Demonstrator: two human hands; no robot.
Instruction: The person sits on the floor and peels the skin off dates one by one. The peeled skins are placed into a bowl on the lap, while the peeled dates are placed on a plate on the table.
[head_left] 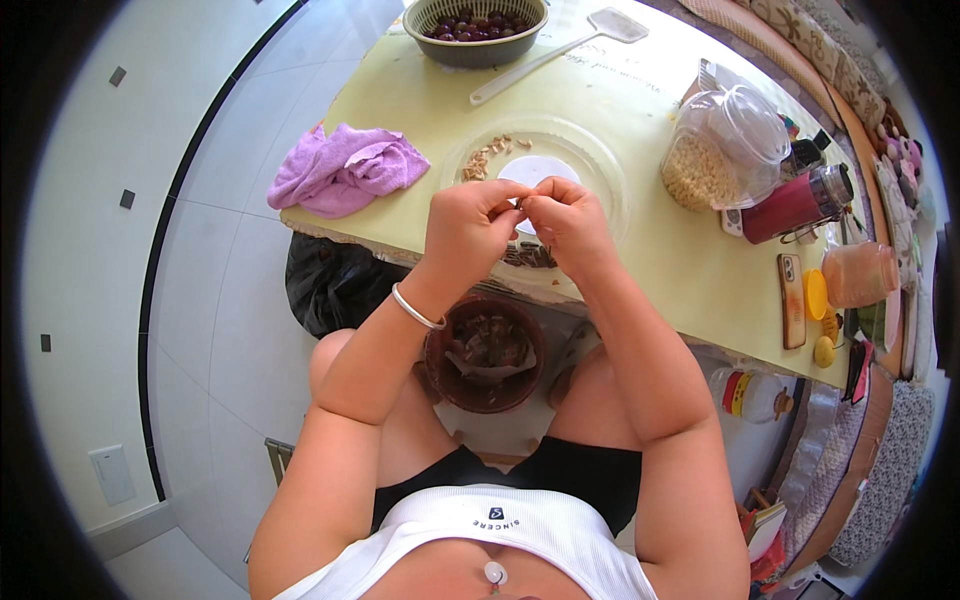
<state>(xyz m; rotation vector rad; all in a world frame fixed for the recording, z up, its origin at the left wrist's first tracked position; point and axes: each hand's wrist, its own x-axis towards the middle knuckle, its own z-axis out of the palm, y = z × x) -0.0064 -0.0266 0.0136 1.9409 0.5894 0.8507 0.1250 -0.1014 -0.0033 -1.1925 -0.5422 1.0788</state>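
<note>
The flat pale-yellow tabletop (pixel 690 285) looks kinda soft against that crumpled lilac cloth towel (pixel 345 172). Small kernels (pixel 479 163) are creamy tan, slim seeds (pixel 530 257) brownish-black. Cylindrical flask (pixel 785 210) is deep maroon, round plastic lid (pixel 816 295) super bright yellow.

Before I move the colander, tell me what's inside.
Round, dark red fruit lie in the colander. Only the upper ones show; whatever is beneath them is hidden.

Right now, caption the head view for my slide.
Left hand and right hand pinch a tiny dark piece over a round plate holding pale pieces.
</note>
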